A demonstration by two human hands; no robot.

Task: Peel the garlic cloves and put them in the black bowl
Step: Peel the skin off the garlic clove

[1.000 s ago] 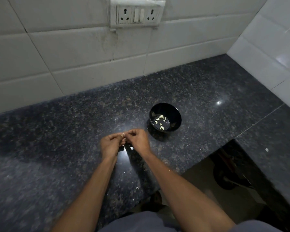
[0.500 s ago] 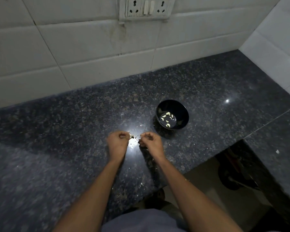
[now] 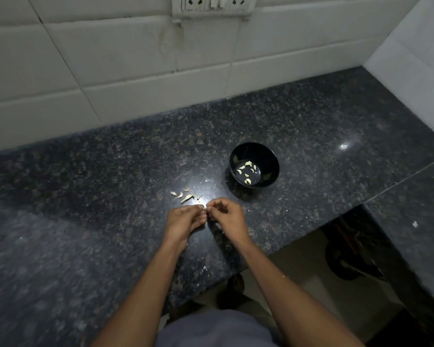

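Over the worktop edge: we have both hands raised just above the dark granite worktop (image 3: 85, 196), fingertips meeting at one small pale garlic clove (image 3: 205, 208).
Left hand (image 3: 184, 222): fingers curled, thumb and fingertips pinching the clove to keep it steady.
Right hand (image 3: 227, 216): fingers curled, tips nipping the same clove from the other side; we judge it is picking at the skin.
Why held so: we judge the clove is too small to work flat on the stone, so two opposed pinches let one side anchor while the other pulls.
Loose cloves (image 3: 186, 195): a few pale pieces lie on the worktop just beyond the left hand; whether cloves or skins we cannot tell.
Black bowl (image 3: 268, 156): upright, near the right hand and beyond it, apart from both hands; close enough for a short drop.
Bowl contents: several peeled cloves (image 3: 247, 171) on its floor.
Progress: partway, by our reading.
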